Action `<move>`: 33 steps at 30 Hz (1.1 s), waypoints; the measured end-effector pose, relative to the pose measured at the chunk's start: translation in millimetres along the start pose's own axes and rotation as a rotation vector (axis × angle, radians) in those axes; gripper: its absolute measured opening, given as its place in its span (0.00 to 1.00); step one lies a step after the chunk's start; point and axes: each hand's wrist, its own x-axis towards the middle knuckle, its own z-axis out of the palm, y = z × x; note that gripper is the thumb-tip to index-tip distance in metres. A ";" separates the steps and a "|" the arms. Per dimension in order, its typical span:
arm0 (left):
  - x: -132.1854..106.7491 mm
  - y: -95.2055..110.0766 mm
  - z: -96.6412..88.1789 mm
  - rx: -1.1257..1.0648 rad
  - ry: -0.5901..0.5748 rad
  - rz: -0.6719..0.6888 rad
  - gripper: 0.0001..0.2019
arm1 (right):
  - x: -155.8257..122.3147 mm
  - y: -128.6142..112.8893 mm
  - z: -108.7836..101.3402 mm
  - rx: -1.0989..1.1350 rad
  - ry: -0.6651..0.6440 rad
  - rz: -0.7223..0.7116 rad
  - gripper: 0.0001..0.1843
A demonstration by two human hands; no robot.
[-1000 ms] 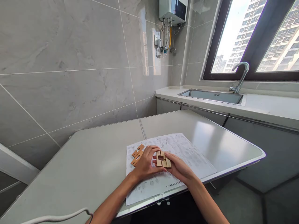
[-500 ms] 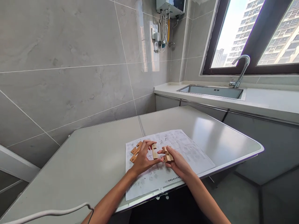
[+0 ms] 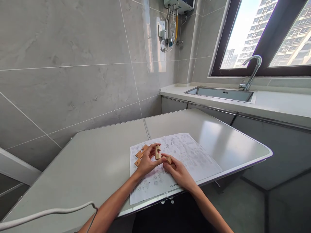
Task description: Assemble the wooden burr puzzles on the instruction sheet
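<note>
Between the thumb and fingers of my left hand [image 3: 147, 162] is a pale notched wooden puzzle piece [image 3: 157, 152], held upright above the paper. My right hand [image 3: 179, 173] grips a few joined wooden puzzle pieces [image 3: 168, 160], partly covered by its fingers. The two hands are close together, and the left thumb reaches to the right hand's pieces. Under both hands lies a printed instruction sheet [image 3: 194, 158] with small diagrams. Flat brown notched pieces [image 3: 139, 154] lie on the sheet just left of my left hand, partly hidden by it.
The sheet rests on a pale folding table [image 3: 102, 161] with a seam across it. A white cable [image 3: 48, 212] curves in at the lower left. Behind the table are a counter with a sink [image 3: 218, 94] and a faucet [image 3: 254, 69]. A tiled wall [image 3: 73, 90] stands at the left.
My right hand has turned and moved left, bringing its joined pieces closer to the left hand. The left hand's piece has risen slightly and shifted left. The camera view has shifted a little.
</note>
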 end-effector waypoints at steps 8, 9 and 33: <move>5.6 4.9 -7.7 -0.460 -0.033 -0.231 0.13 | -7.6 -1.1 3.1 -0.257 -0.001 -0.105 0.18; 4.9 6.0 -8.1 -0.468 -0.049 -0.245 0.11 | -7.7 -0.6 2.8 -0.278 -0.007 -0.100 0.17; 1.3 12.2 -7.1 0.332 -0.252 0.042 0.18 | -10.7 7.3 2.1 -0.268 0.084 -0.084 0.29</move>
